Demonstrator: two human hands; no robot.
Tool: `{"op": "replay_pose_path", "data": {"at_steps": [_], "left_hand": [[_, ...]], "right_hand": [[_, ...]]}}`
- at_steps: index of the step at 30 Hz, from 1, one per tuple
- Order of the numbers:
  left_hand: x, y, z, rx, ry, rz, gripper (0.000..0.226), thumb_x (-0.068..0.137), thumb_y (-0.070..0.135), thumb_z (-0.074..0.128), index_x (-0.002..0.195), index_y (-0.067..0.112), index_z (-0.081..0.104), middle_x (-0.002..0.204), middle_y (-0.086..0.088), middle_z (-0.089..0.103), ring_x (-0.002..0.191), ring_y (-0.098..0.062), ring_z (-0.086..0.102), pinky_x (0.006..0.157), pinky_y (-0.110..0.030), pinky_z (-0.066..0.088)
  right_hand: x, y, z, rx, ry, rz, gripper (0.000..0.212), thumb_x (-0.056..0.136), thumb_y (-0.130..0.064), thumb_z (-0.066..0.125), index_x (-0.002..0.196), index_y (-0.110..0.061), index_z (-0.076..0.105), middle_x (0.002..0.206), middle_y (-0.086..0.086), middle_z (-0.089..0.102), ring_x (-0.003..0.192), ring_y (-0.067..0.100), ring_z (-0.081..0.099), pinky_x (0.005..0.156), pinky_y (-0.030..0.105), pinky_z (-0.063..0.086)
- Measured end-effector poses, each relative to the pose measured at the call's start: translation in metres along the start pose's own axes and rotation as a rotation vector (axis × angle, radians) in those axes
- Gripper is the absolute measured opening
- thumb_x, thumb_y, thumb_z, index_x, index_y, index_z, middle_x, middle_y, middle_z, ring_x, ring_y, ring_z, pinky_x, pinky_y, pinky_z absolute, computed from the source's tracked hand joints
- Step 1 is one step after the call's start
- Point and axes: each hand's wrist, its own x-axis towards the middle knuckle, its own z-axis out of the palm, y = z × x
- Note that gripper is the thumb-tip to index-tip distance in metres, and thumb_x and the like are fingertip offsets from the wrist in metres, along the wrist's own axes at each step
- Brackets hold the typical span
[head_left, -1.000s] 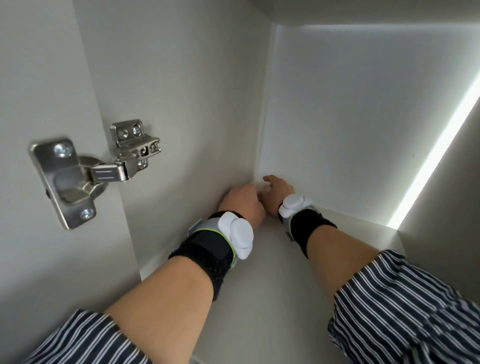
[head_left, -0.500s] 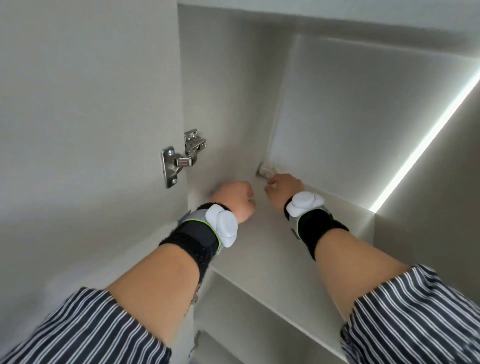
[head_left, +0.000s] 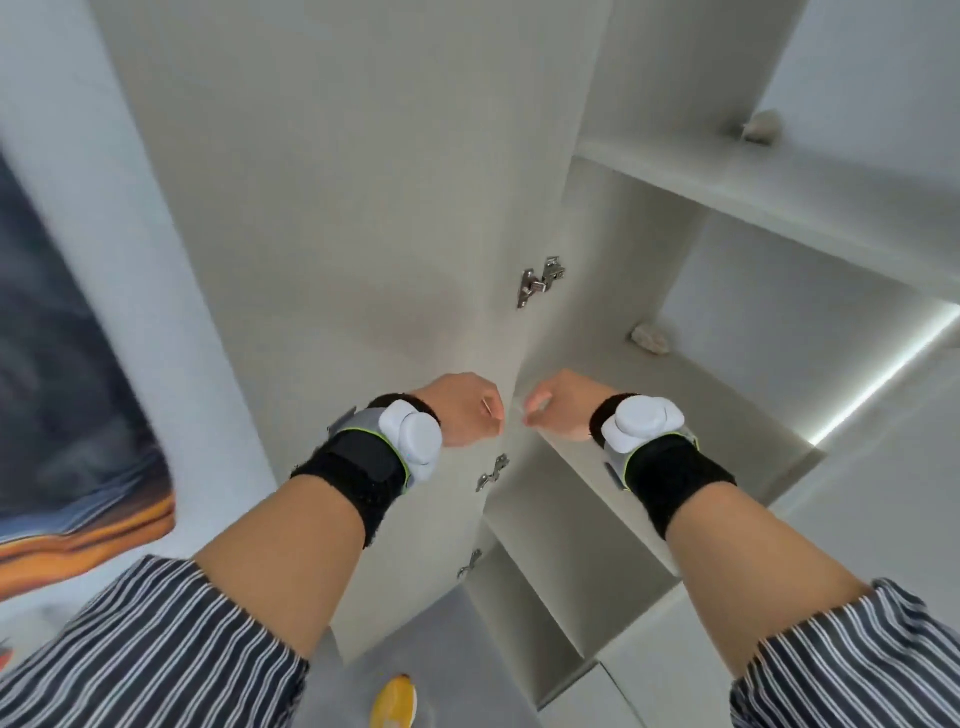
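A small pale crumpled lump (head_left: 649, 338) lies in the back left corner of the middle cabinet shelf (head_left: 691, 395). A similar lump (head_left: 761, 127) sits on the shelf above. My left hand (head_left: 467, 408) hovers in front of the shelf's edge, curled into a fist with nothing visible in it. My right hand (head_left: 556, 405) is beside it, a little apart, fingers loosely curled and holding nothing. Both hands are well short of the lump. Each wrist wears a black band with a white sensor.
The open white cabinet door (head_left: 363, 208) stands to the left, with hinges (head_left: 540, 280) along its edge. A lit strip (head_left: 883, 379) runs along the shelf's right side. Lower shelves (head_left: 561, 561) follow beneath. A yellow shoe (head_left: 395, 701) rests on the grey floor; a painting (head_left: 62, 415) hangs left.
Both hands have drawn back out of the shelf's corner, leaving the pale lump there. The view has pulled away and now takes in several shelves and the door.
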Motion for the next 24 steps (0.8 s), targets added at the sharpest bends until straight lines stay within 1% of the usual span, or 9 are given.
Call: {"op": "replay_pose_path", "data": {"at_steps": [2,3,6,8,11,14,17,21,24], "left_hand": [[-0.044,-0.016,-0.004,-0.026,0.028,-0.048,0.013,0.092,0.035,0.062,0.102,0.033,0.071,0.109,0.014,0.067,0.103,-0.015,0.065,0.094,-0.034,0.054],[-0.064,-0.026,-0.005,-0.041,0.047,-0.082,0.012,0.093,0.036,0.062,0.101,0.035,0.07,0.109,0.015,0.067,0.102,-0.014,0.065,0.094,-0.035,0.054],[-0.126,-0.054,-0.008,-0.089,0.104,-0.19,0.014,0.094,0.035,0.062,0.106,0.032,0.07,0.11,0.012,0.068,0.102,-0.015,0.065,0.093,-0.035,0.055],[-0.148,-0.061,-0.01,-0.079,0.124,-0.226,0.017,0.095,0.034,0.061,0.11,0.03,0.07,0.111,0.01,0.068,0.102,-0.015,0.064,0.093,-0.034,0.054],[-0.217,-0.101,-0.015,-0.058,0.192,-0.358,0.021,0.096,0.035,0.061,0.114,0.028,0.069,0.115,0.008,0.068,0.105,-0.017,0.062,0.096,-0.033,0.052],[-0.287,-0.144,-0.015,-0.075,0.268,-0.496,0.024,0.097,0.034,0.061,0.118,0.025,0.068,0.119,0.004,0.067,0.108,-0.02,0.063,0.094,-0.031,0.05],[-0.368,-0.19,-0.008,-0.065,0.339,-0.642,0.025,0.098,0.033,0.06,0.12,0.024,0.068,0.124,0.003,0.065,0.114,-0.021,0.06,0.095,-0.031,0.047],[-0.45,-0.231,0.009,-0.136,0.438,-0.78,0.021,0.098,0.03,0.056,0.114,0.025,0.07,0.112,0.009,0.067,0.101,-0.017,0.066,0.093,-0.032,0.054],[-0.517,-0.265,0.03,-0.186,0.476,-0.892,0.024,0.098,0.026,0.052,0.107,0.017,0.072,0.108,-0.001,0.074,0.095,-0.026,0.071,0.089,-0.042,0.059]], "right_hand": [[-0.014,-0.031,0.009,-0.021,-0.017,-0.074,0.034,0.088,-0.043,0.064,0.118,-0.03,0.068,0.127,-0.01,0.062,0.117,0.016,0.058,0.1,0.031,0.045],[-0.019,-0.047,0.014,-0.018,-0.018,-0.119,0.034,0.087,-0.044,0.064,0.118,-0.031,0.067,0.128,-0.01,0.061,0.115,0.016,0.059,0.098,0.03,0.046],[-0.036,-0.099,0.027,-0.011,-0.062,-0.212,0.033,0.085,-0.049,0.064,0.117,-0.039,0.064,0.12,-0.011,0.062,0.101,0.013,0.06,0.089,0.029,0.047],[-0.038,-0.117,0.031,-0.004,-0.071,-0.245,0.035,0.086,-0.05,0.064,0.119,-0.04,0.062,0.116,-0.011,0.064,0.101,0.014,0.06,0.087,0.028,0.046],[-0.046,-0.182,0.057,-0.006,-0.14,-0.387,0.034,0.087,-0.049,0.064,0.119,-0.038,0.062,0.113,-0.009,0.066,0.102,0.015,0.061,0.089,0.028,0.046],[-0.061,-0.251,0.093,-0.032,-0.223,-0.527,0.032,0.089,-0.047,0.064,0.119,-0.034,0.064,0.113,-0.006,0.064,0.102,0.016,0.059,0.088,0.025,0.043],[-0.082,-0.329,0.141,-0.093,-0.284,-0.668,0.031,0.088,-0.048,0.065,0.115,-0.033,0.066,0.116,-0.004,0.063,0.106,0.018,0.059,0.093,0.027,0.044],[-0.113,-0.397,0.193,-0.121,-0.333,-0.763,0.033,0.088,-0.05,0.064,0.115,-0.031,0.066,0.119,-0.001,0.065,0.109,0.022,0.06,0.099,0.032,0.046],[-0.148,-0.447,0.239,-0.119,-0.396,-0.802,0.029,0.09,-0.046,0.064,0.113,-0.029,0.066,0.122,-0.004,0.062,0.108,0.021,0.06,0.097,0.033,0.049]]}}
